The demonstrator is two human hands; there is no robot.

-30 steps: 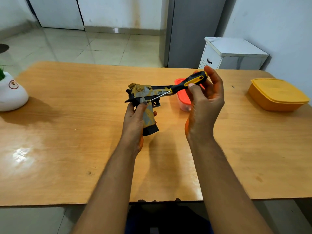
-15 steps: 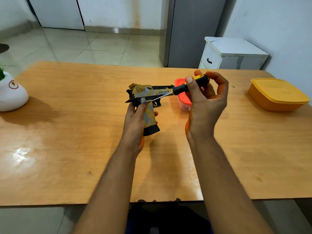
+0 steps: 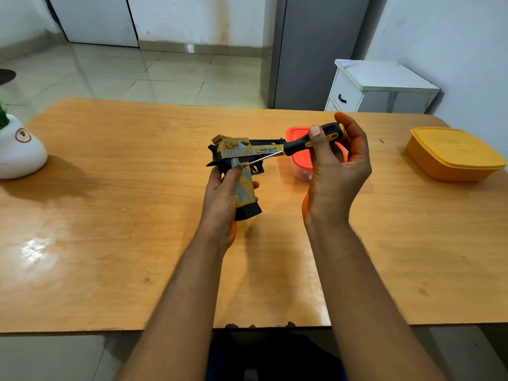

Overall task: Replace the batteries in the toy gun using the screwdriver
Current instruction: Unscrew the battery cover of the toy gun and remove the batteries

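- Since a second ago, the right hand's fingers have shifted round the screwdriver handle, the thumb now lying over its top, while the gun and the tip have barely moved; this reads as a turn of the tool.
- At the far left edge of the light wooden tabletop (image 3: 110,215) stands a white rounded plant pot (image 3: 19,152), well apart from the work.
- Left hand (image 3: 222,196) grips the yellow-and-black camouflage plastic toy gun (image 3: 242,160) by its grip, held above the tabletop with the barrel pointing right.
- Black-and-yellow-handled screwdriver (image 3: 308,140) slants down leftward, its thin metal tip meeting the gun's side just above the grip, beside the left thumb.
- Right hand (image 3: 335,166) pinches the handle between thumb and curled fingers.
- Step in hand, by my judgement: loosening a screw of the battery cover. Next calls for steady inward pressure and small twists, the gun held still.
- Behind the right hand sits a small clear tub with an orange-red lid (image 3: 299,160); farther right, a lidded yellow plastic box (image 3: 453,155).
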